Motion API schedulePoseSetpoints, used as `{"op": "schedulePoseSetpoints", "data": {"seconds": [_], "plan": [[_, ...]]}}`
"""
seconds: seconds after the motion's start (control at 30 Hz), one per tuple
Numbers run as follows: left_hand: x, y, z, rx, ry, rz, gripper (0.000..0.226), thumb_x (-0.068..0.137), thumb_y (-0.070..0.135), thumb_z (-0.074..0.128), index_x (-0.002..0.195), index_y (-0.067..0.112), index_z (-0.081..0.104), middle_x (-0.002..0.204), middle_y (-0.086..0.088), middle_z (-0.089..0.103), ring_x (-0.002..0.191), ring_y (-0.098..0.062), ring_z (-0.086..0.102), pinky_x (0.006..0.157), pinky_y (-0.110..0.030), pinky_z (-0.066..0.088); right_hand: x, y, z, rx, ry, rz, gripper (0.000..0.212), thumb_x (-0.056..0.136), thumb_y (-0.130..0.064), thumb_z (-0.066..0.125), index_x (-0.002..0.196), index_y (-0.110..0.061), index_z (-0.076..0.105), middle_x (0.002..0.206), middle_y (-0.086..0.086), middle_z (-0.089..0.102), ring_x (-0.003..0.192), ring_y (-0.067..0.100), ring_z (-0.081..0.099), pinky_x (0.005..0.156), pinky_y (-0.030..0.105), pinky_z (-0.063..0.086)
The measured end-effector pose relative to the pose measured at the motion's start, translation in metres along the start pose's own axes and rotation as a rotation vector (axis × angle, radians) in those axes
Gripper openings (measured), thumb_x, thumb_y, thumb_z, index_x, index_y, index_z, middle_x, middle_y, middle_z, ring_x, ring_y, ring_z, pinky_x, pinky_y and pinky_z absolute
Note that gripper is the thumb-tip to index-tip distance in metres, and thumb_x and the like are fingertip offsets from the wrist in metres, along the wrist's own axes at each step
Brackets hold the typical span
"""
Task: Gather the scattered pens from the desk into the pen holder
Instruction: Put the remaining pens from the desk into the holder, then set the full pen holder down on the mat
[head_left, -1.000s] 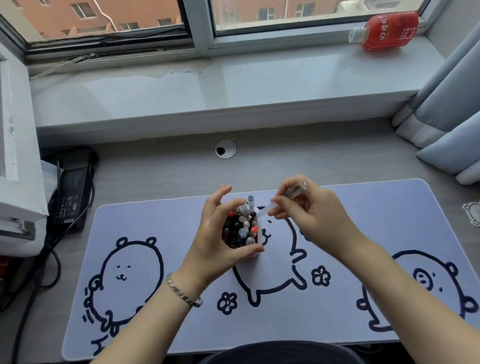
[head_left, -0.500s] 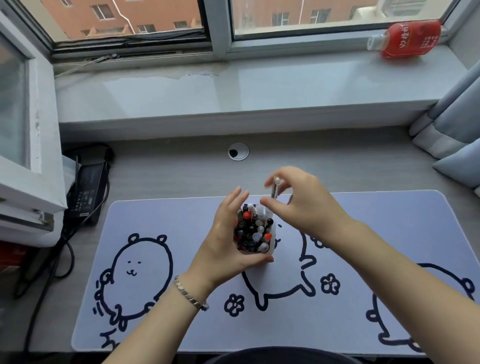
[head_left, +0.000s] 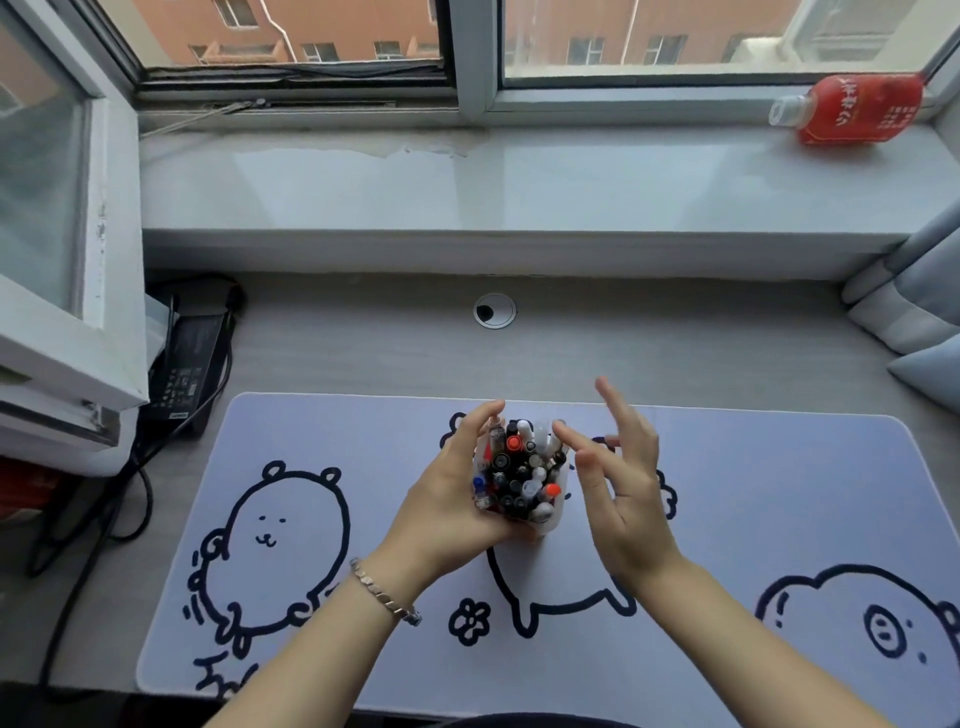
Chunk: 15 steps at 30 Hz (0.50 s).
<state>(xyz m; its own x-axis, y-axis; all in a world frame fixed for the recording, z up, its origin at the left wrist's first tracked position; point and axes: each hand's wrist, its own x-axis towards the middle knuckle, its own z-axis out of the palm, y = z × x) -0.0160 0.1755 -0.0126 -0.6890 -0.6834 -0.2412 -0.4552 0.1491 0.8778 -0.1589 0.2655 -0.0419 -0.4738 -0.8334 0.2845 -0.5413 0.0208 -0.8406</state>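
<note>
Head view: the left hand (head_left: 457, 499) wraps its fingers around the full pen holder (head_left: 545, 522) on the counter mat (head_left: 779, 493) to steady it; the right hand (head_left: 621, 488) is beside it, fingers spread, empty.

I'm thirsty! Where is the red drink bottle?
In the head view, the red plastic drink bottle lies on its side at the far right of the pale windowsill, just below the window and above the grey curtain.
</note>
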Motion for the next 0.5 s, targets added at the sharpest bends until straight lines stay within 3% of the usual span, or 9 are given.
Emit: {"op": "schedulePoseSetpoints", "data": {"seconds": [0.07,0.13,0.23,0.27,0.37,0.43,0.5], "plan": [[0.000,-0.001,0.000,-0.020,-0.002,0.003,0.102,0.042,0.036,0.082,0.119,0.064,0.021,0.124,0.037,0.035,0.121,-0.009,0.048,0.103,-0.039,0.044,-0.003,-0.001,0.001,0.027,-0.027,-0.009,0.045,0.095,-0.046,0.029,0.121,-0.021,0.056,0.144,-0.031,0.024,0.133,0.010,0.027,0.106,0.024,0.029],[0.000,-0.002,-0.001,-0.019,0.001,0.000,0.102,0.044,0.034,0.083,0.119,0.064,0.021,0.125,0.034,0.037,0.122,-0.009,0.048,0.103,-0.040,0.043,0.006,0.000,-0.003,-0.011,-0.068,-0.051,0.038,0.095,-0.043,0.035,0.115,-0.024,0.061,0.142,-0.018,0.035,0.133,0.005,0.029,0.108,0.026,0.028],[-0.001,-0.004,0.000,0.006,0.000,-0.012,0.108,0.043,0.047,0.080,0.127,0.062,0.015,0.136,0.017,0.038,0.125,-0.012,0.046,0.103,-0.042,0.044,0.030,-0.014,-0.022,0.097,-0.237,0.142,0.022,0.086,-0.037,0.050,0.094,-0.035,0.070,0.122,-0.017,0.052,0.118,-0.009,0.043,0.095,0.003,0.031],[-0.002,-0.005,0.001,0.013,-0.008,-0.008,0.111,0.043,0.049,0.080,0.129,0.064,0.011,0.139,0.014,0.036,0.126,-0.011,0.045,0.103,-0.042,0.044,0.032,-0.017,-0.027,0.131,-0.282,0.172,0.022,0.085,-0.034,0.050,0.092,-0.036,0.070,0.113,-0.019,0.056,0.111,-0.009,0.048,0.090,0.001,0.034],[-0.002,-0.008,0.002,0.043,0.001,0.011,0.117,0.044,0.042,0.084,0.126,0.068,0.006,0.136,0.014,0.036,0.125,-0.011,0.045,0.103,-0.041,0.043,0.030,-0.018,-0.035,0.121,-0.226,0.172,0.018,0.088,-0.022,0.054,0.093,-0.025,0.071,0.093,-0.017,0.065,0.093,0.002,0.061,0.078,0.008,0.046],[-0.001,-0.008,0.002,0.034,0.019,0.039,0.115,0.048,0.029,0.087,0.125,0.066,0.010,0.128,0.018,0.040,0.122,-0.013,0.047,0.103,-0.039,0.044,0.031,-0.013,-0.038,0.061,-0.225,0.273,0.017,0.091,-0.018,0.053,0.101,-0.025,0.066,0.089,-0.010,0.066,0.086,0.010,0.064,0.069,0.009,0.047],[0.002,-0.007,-0.003,-0.007,0.036,0.057,0.112,0.049,0.020,0.089,0.126,0.058,0.017,0.123,0.025,0.042,0.116,-0.002,0.051,0.101,-0.027,0.044,0.037,-0.004,-0.041,-0.108,-0.377,0.430,0.023,0.092,-0.023,0.049,0.113,-0.023,0.059,0.095,-0.005,0.063,0.082,0.011,0.061,0.059,0.006,0.042]]}}
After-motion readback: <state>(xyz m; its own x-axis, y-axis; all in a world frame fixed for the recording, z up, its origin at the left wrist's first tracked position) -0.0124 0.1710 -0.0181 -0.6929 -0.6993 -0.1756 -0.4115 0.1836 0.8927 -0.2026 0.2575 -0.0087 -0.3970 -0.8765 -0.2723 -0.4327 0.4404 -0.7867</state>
